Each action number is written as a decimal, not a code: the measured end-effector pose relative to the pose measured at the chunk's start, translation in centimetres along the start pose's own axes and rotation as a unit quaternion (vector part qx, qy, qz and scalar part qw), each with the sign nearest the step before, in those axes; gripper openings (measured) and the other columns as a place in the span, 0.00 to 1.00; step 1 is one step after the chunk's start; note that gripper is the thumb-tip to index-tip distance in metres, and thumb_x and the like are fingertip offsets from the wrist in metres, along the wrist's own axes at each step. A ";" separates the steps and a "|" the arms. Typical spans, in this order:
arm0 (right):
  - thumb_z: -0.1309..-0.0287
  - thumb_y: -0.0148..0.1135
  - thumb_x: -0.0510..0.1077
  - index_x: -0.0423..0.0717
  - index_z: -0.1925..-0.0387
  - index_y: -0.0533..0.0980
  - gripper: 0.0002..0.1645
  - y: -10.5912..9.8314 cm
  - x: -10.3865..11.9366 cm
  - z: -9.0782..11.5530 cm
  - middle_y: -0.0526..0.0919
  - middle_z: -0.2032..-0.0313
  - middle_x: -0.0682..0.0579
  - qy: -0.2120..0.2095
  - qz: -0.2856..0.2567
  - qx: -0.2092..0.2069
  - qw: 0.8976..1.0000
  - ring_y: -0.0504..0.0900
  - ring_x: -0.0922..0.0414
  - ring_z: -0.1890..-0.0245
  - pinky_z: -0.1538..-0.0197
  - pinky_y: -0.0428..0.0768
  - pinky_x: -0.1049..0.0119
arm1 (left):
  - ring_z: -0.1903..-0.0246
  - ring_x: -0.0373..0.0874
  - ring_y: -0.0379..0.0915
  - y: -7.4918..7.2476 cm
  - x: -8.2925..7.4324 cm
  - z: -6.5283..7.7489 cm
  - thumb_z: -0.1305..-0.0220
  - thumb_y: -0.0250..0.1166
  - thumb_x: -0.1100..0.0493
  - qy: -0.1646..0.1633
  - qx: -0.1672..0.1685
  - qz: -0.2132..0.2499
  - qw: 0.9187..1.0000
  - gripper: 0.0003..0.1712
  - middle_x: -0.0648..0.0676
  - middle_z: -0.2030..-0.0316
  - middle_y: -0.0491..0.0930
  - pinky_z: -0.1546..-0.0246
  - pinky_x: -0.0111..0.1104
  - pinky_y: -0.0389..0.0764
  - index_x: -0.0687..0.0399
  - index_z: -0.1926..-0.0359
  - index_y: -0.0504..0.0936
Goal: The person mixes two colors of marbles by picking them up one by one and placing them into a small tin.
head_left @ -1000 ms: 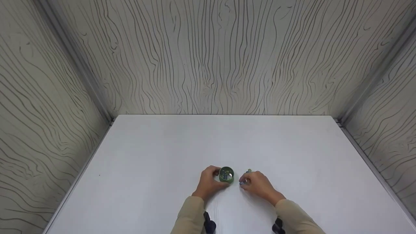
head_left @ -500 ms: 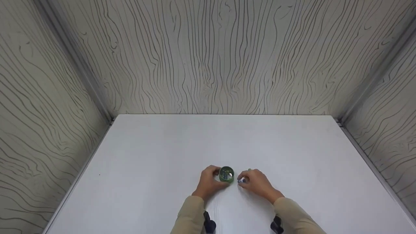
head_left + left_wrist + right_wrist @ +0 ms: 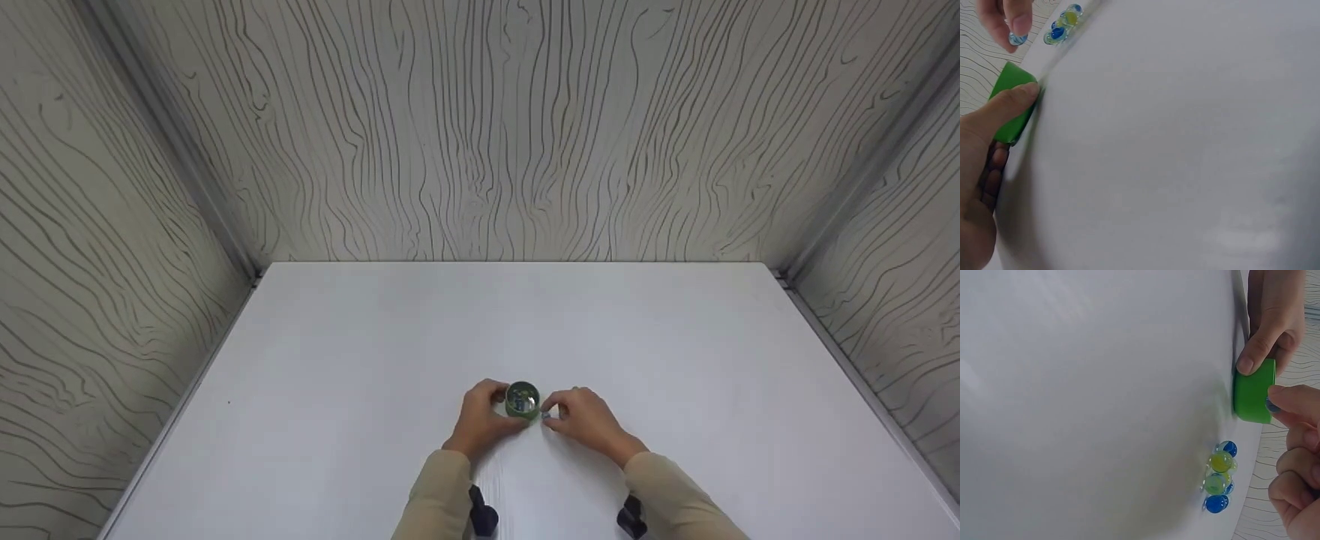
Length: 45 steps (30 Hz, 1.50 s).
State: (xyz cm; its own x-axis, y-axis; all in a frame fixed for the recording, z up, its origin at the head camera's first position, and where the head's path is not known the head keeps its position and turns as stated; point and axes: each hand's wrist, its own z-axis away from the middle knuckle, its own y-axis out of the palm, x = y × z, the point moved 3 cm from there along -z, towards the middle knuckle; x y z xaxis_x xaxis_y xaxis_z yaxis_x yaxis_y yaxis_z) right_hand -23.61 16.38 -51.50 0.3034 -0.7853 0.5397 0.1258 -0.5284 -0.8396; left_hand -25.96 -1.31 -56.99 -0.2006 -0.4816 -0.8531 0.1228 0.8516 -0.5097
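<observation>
A small green cup point(image 3: 1251, 395) stands upright on the white table, its wall gripped between the thumb and fingers of my left hand point(image 3: 481, 421). Glassy blue and yellow bits show inside it in the head view. Close to the cup's rim, on its right side, my right hand point(image 3: 589, 421) pinches a blue glass marble point(image 3: 1271, 405) between thumb and forefinger. Several clear marbles with blue and yellow swirls, one of them a yellow marble point(image 3: 1221, 462), lie clustered on the table beneath the right hand. In the head view that hand hides them.
The white tabletop point(image 3: 360, 337) spreads out around both hands. Wood-grain panels point(image 3: 480, 135) rise behind it and at both sides. Dark devices are strapped at both wrists, below the beige sleeves point(image 3: 433, 495).
My right hand has moved left toward the cup, lifting a marble from the cluster. The left hand and cup have stayed in place.
</observation>
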 end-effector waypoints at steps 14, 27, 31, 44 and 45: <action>0.49 0.69 0.40 0.47 0.65 0.84 0.07 0.2 0.1 -0.1 0.75 0.79 0.59 -0.002 0.005 -0.009 1.000 0.65 0.65 0.74 0.69 0.63 0.74 | 0.53 0.42 0.76 0.0 -0.1 0.2 0.56 0.77 0.55 -0.021 -0.002 -0.002 1.000 0.29 0.51 0.56 0.81 0.46 0.36 0.79 0.56 0.51 0.79; 0.50 0.69 0.39 0.48 0.66 0.84 0.06 0.3 0.3 -0.5 0.74 0.80 0.58 -0.001 0.002 -0.011 1.000 0.63 0.66 0.77 0.72 0.61 0.75 | 0.55 0.43 0.75 0.0 0.1 0.0 0.57 0.77 0.56 -0.003 -0.003 -0.001 1.000 0.29 0.53 0.57 0.81 0.50 0.34 0.79 0.59 0.52 0.79; 0.50 0.68 0.38 0.45 0.66 0.84 0.07 0.3 0.3 -0.7 0.71 0.83 0.59 -0.005 -0.014 -0.012 1.000 0.61 0.67 0.80 0.76 0.59 0.76 | 0.55 0.43 0.75 0.0 0.0 0.1 0.55 0.77 0.56 0.002 -0.002 0.008 1.000 0.28 0.53 0.57 0.81 0.49 0.34 0.79 0.59 0.52 0.79; 0.51 0.68 0.37 0.44 0.67 0.84 0.06 0.3 0.3 -1.0 0.70 0.84 0.58 -0.015 -0.016 -0.019 1.000 0.60 0.68 0.82 0.78 0.58 0.76 | 0.56 0.42 0.75 0.1 0.1 0.0 0.56 0.77 0.55 -0.001 -0.005 0.007 1.000 0.28 0.53 0.58 0.81 0.51 0.32 0.78 0.59 0.52 0.80; 0.51 0.68 0.37 0.44 0.67 0.84 0.06 0.3 0.4 -1.0 0.70 0.84 0.58 -0.015 -0.018 -0.020 1.000 0.61 0.68 0.82 0.78 0.58 0.76 | 0.56 0.42 0.75 0.1 0.1 0.0 0.56 0.77 0.56 0.000 -0.004 0.007 1.000 0.28 0.53 0.58 0.81 0.51 0.32 0.78 0.59 0.52 0.80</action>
State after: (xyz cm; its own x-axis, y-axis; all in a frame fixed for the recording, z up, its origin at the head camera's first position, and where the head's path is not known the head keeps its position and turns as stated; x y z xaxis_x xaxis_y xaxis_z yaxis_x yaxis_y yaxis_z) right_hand -24.40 15.61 -51.50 0.3285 -0.7555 0.5668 0.0991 -0.5692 -0.8162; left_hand -25.94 -1.26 -57.13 -0.1997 -0.4689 -0.8604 0.1178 0.8602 -0.4961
